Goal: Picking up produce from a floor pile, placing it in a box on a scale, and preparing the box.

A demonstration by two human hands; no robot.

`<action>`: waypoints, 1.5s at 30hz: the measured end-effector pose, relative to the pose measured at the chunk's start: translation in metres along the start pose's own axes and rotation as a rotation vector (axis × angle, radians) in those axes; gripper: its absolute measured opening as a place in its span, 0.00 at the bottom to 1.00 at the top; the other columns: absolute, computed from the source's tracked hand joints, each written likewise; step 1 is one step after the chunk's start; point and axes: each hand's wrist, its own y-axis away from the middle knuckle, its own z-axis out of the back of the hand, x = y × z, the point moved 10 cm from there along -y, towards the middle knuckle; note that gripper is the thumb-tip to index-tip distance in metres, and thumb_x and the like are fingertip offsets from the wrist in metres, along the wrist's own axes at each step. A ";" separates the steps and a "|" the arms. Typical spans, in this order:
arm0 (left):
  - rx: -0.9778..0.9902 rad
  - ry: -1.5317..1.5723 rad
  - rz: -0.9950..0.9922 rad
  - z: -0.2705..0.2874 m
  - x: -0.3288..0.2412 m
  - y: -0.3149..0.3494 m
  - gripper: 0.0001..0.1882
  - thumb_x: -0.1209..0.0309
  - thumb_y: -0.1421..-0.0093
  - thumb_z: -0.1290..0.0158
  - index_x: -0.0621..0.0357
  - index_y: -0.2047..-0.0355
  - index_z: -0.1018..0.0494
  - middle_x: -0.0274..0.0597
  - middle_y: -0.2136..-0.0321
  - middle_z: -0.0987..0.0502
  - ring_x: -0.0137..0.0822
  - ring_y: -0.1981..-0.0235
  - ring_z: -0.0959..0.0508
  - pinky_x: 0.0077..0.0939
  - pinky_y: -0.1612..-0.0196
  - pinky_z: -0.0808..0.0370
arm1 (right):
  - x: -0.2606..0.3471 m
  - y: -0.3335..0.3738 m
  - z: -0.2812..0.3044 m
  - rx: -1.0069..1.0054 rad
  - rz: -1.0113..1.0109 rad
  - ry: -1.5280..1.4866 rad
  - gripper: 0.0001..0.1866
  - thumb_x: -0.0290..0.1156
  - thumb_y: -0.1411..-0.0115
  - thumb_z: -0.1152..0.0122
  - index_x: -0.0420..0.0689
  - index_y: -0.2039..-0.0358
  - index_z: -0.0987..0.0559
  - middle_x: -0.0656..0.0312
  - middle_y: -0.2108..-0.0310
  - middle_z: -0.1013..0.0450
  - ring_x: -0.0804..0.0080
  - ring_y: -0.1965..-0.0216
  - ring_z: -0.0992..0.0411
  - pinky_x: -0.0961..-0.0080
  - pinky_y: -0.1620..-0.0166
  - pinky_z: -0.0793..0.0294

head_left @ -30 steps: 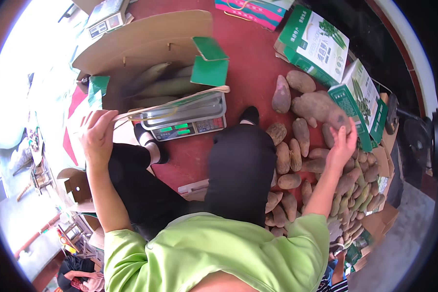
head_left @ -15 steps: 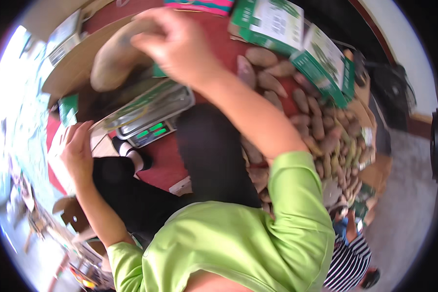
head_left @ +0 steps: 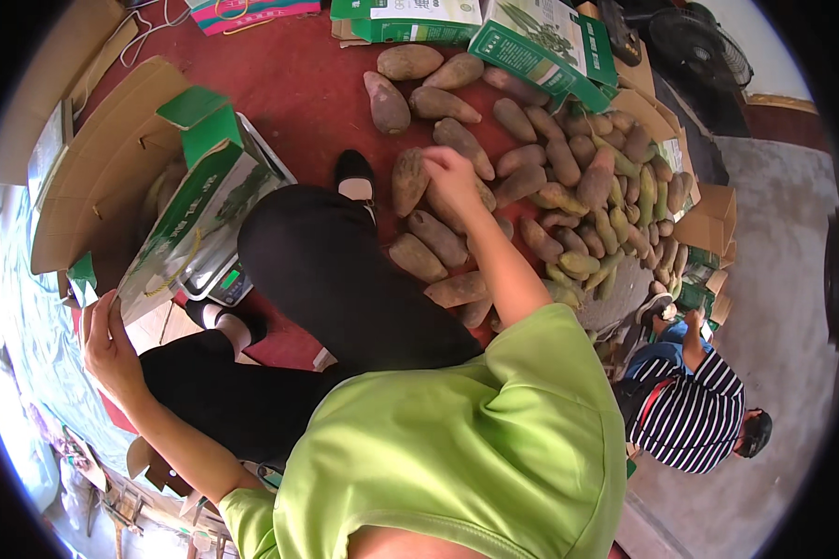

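Note:
At the left, my left hand [head_left: 114, 359] is closed on the near edge of an open green-and-white carton [head_left: 172, 244]. The carton stands on a digital scale [head_left: 231, 278] with a lit green display, and a few oblong vegetables show dimly inside. My right hand [head_left: 455, 186], in the middle, has its fingers bunched against the upper side of a brown oblong vegetable [head_left: 407, 184], apparently gripping it. The vegetable looks like a large, rough-skinned tuber. More of them [head_left: 438, 238] lie just below and around the hand.
A heap of brown and greenish oblong vegetables [head_left: 615, 191] spreads to the right over the red floor covering [head_left: 280, 79]. Green-and-white cartons [head_left: 541, 47] stand at the back, near a black fan [head_left: 699, 47]. A person in a striped shirt [head_left: 690, 410] sits at lower right.
My right hand has moved from above the carton, where it held a large oblong vegetable, rightward and down to the heap. The left hand remains at the carton. The view has turned rightward.

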 end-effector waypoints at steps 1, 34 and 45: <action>-0.014 -0.012 -0.019 0.001 0.000 0.000 0.06 0.77 0.42 0.50 0.60 0.65 0.25 0.41 0.70 0.24 0.38 0.69 0.24 0.26 0.63 0.29 | -0.035 0.012 0.019 -0.017 -0.074 0.046 0.10 0.25 0.47 0.42 0.38 0.64 0.22 0.59 0.71 0.24 0.76 0.69 0.28 0.80 0.65 0.29; -0.100 -0.130 0.026 -0.001 0.025 0.011 0.06 0.78 0.42 0.49 0.65 0.64 0.27 0.44 0.68 0.24 0.38 0.66 0.25 0.28 0.60 0.30 | -0.201 0.000 0.233 -0.596 -0.795 0.587 0.46 0.41 0.63 0.26 0.40 0.45 0.37 0.44 0.46 0.38 0.53 0.45 0.38 0.64 0.44 0.37; -0.080 -0.131 0.046 -0.006 0.030 0.008 0.06 0.77 0.42 0.49 0.65 0.64 0.27 0.44 0.67 0.24 0.38 0.65 0.25 0.27 0.58 0.30 | -0.090 -0.042 0.180 -0.419 -0.146 0.617 0.41 0.38 0.64 0.26 0.38 0.49 0.34 0.45 0.51 0.34 0.52 0.48 0.36 0.65 0.47 0.36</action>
